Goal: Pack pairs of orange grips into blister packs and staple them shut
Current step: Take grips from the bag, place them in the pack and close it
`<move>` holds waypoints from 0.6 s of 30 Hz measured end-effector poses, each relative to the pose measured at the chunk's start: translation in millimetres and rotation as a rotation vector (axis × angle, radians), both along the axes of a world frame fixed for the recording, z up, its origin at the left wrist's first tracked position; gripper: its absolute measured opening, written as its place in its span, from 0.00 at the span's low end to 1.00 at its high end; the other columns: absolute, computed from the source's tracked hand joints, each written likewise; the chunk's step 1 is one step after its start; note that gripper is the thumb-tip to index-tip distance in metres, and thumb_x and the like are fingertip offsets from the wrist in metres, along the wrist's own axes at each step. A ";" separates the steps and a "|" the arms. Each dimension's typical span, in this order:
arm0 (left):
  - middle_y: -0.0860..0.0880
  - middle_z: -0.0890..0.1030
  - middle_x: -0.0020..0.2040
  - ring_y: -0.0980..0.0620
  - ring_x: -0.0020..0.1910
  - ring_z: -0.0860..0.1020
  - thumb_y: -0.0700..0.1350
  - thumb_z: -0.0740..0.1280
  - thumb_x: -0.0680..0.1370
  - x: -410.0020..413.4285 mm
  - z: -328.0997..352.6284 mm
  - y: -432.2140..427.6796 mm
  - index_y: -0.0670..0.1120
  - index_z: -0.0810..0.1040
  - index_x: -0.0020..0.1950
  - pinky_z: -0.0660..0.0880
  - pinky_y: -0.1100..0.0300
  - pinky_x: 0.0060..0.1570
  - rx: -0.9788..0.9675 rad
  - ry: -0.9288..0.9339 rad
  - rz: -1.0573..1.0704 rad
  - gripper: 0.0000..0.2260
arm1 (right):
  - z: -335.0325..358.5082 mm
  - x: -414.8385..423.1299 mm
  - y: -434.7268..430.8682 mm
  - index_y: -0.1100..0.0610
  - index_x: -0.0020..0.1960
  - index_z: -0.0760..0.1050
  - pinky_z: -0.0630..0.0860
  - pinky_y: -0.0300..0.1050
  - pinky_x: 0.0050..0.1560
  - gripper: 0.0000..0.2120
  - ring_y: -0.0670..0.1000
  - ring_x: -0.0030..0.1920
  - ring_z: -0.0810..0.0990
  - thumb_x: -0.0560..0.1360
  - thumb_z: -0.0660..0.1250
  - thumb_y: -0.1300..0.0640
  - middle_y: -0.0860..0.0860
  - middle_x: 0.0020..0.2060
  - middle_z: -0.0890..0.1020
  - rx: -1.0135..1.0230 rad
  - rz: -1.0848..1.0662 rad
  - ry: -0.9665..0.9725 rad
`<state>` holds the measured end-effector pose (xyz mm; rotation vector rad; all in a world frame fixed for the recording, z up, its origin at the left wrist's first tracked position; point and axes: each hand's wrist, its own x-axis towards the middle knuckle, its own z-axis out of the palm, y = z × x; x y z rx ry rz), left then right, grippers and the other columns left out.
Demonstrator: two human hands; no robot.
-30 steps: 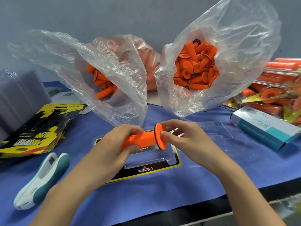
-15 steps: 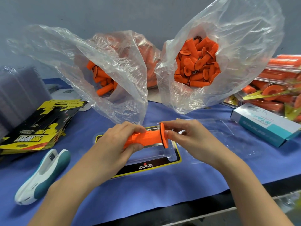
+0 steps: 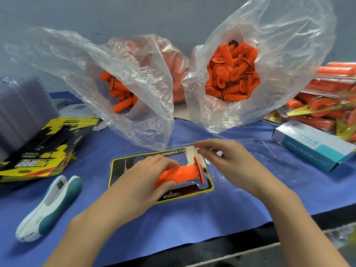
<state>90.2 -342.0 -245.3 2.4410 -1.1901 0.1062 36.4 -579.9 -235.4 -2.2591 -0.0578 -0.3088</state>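
Note:
An open clear blister pack [image 3: 194, 197] with a black and yellow card lies on the blue cloth in front of me. My left hand [image 3: 142, 182] grips an orange grip [image 3: 181, 174] by its tube end and holds it low over the pack's near cavity, flange to the right. My right hand [image 3: 227, 160] hovers just right of the flange, fingers spread and empty, over the pack's clear lid [image 3: 258, 151]. A white and teal stapler [image 3: 48, 205] lies at the near left.
Two clear bags of loose orange grips [image 3: 231, 74] [image 3: 119, 97] stand behind the pack. Printed cards [image 3: 44, 151] and stacked clear blisters [image 3: 23, 108] are at left. A staple box [image 3: 312, 147] and finished packs [image 3: 327, 101] sit at right. The table edge runs close to me.
My left hand has lowered the grip from mid-air down onto the pack. My right hand has let go of the flange and opened.

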 end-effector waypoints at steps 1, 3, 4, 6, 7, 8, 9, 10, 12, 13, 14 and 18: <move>0.65 0.73 0.56 0.65 0.57 0.69 0.55 0.66 0.79 -0.1 -1.7 -0.5 0.60 0.71 0.62 0.67 0.66 0.57 0.012 0.000 -0.003 0.12 | -0.4 0.7 0.5 0.45 0.61 0.80 0.67 0.24 0.46 0.11 0.34 0.49 0.76 0.82 0.63 0.52 0.39 0.51 0.82 -0.016 0.003 0.005; 0.65 0.73 0.57 0.64 0.57 0.69 0.56 0.65 0.79 -0.4 -4.5 -1.9 0.61 0.70 0.62 0.66 0.68 0.55 0.034 -0.001 -0.005 0.12 | -1.2 2.1 1.4 0.45 0.61 0.80 0.68 0.25 0.47 0.11 0.36 0.50 0.76 0.82 0.63 0.52 0.41 0.52 0.82 -0.021 0.007 0.014; 0.65 0.72 0.57 0.64 0.57 0.69 0.57 0.64 0.79 -0.4 -5.5 -2.7 0.61 0.70 0.62 0.66 0.68 0.55 0.040 -0.004 -0.006 0.12 | -1.6 2.6 1.9 0.46 0.61 0.80 0.68 0.26 0.48 0.11 0.36 0.51 0.76 0.82 0.63 0.52 0.41 0.53 0.82 -0.016 0.009 0.015; 0.64 0.72 0.57 0.63 0.58 0.69 0.57 0.64 0.79 -0.8 -7.5 -4.7 0.61 0.70 0.63 0.66 0.67 0.55 0.046 -0.006 -0.011 0.13 | -2.6 3.3 3.1 0.47 0.61 0.80 0.69 0.27 0.50 0.11 0.38 0.53 0.77 0.81 0.64 0.53 0.41 0.53 0.82 -0.014 0.014 0.016; 0.64 0.72 0.58 0.63 0.58 0.69 0.57 0.64 0.79 -1.1 -8.5 -5.7 0.61 0.70 0.63 0.67 0.66 0.56 0.051 -0.006 -0.013 0.13 | -3.2 3.7 3.6 0.47 0.61 0.80 0.69 0.27 0.51 0.11 0.38 0.53 0.77 0.81 0.64 0.53 0.41 0.53 0.81 -0.019 0.016 0.016; 0.64 0.72 0.58 0.62 0.59 0.69 0.57 0.63 0.79 -1.5 -9.6 -6.4 0.61 0.70 0.63 0.67 0.65 0.57 0.058 -0.008 -0.014 0.13 | -3.9 3.8 4.0 0.46 0.60 0.81 0.69 0.26 0.51 0.11 0.38 0.53 0.76 0.81 0.64 0.53 0.41 0.52 0.81 -0.026 0.018 0.016; 0.64 0.71 0.58 0.61 0.59 0.69 0.57 0.63 0.80 -1.6 -10.6 -7.0 0.61 0.69 0.64 0.68 0.64 0.58 0.065 -0.013 -0.016 0.13 | -4.6 4.1 4.2 0.46 0.60 0.81 0.69 0.26 0.50 0.11 0.38 0.53 0.76 0.81 0.63 0.53 0.40 0.51 0.81 -0.034 0.021 0.015; 0.64 0.71 0.57 0.61 0.59 0.69 0.57 0.63 0.80 -1.9 -11.5 -7.2 0.61 0.69 0.64 0.67 0.63 0.59 0.070 -0.019 -0.019 0.13 | -5.5 4.3 4.3 0.45 0.60 0.81 0.69 0.26 0.50 0.11 0.38 0.52 0.76 0.81 0.63 0.53 0.40 0.50 0.81 -0.039 0.023 0.013; 0.64 0.70 0.57 0.60 0.59 0.68 0.57 0.63 0.80 -1.8 -12.5 -7.8 0.61 0.69 0.64 0.68 0.62 0.59 0.076 -0.028 -0.018 0.13 | -6.9 4.9 4.7 0.44 0.59 0.81 0.68 0.26 0.49 0.10 0.37 0.52 0.75 0.81 0.63 0.53 0.40 0.49 0.81 -0.044 0.020 0.013; 0.63 0.70 0.58 0.60 0.59 0.68 0.58 0.63 0.80 -1.9 -12.8 -8.0 0.61 0.69 0.64 0.68 0.62 0.59 0.078 -0.030 -0.015 0.13 | -7.2 5.2 5.2 0.43 0.59 0.80 0.68 0.26 0.49 0.10 0.37 0.51 0.76 0.81 0.63 0.53 0.40 0.49 0.81 -0.043 0.017 0.014; 0.63 0.70 0.58 0.60 0.59 0.68 0.58 0.63 0.80 -1.7 -13.0 -8.4 0.60 0.69 0.64 0.68 0.62 0.59 0.079 -0.036 -0.010 0.13 | -7.3 5.7 5.8 0.43 0.59 0.80 0.69 0.27 0.49 0.10 0.38 0.51 0.76 0.81 0.63 0.52 0.40 0.50 0.81 -0.041 0.016 0.015; 0.60 0.71 0.57 0.58 0.56 0.68 0.57 0.63 0.80 -1.0 -14.1 -9.4 0.59 0.71 0.66 0.66 0.62 0.58 0.090 -0.096 0.013 0.15 | -4.8 8.2 9.3 0.44 0.59 0.80 0.70 0.30 0.49 0.10 0.39 0.51 0.77 0.82 0.62 0.53 0.41 0.49 0.81 -0.051 0.025 0.010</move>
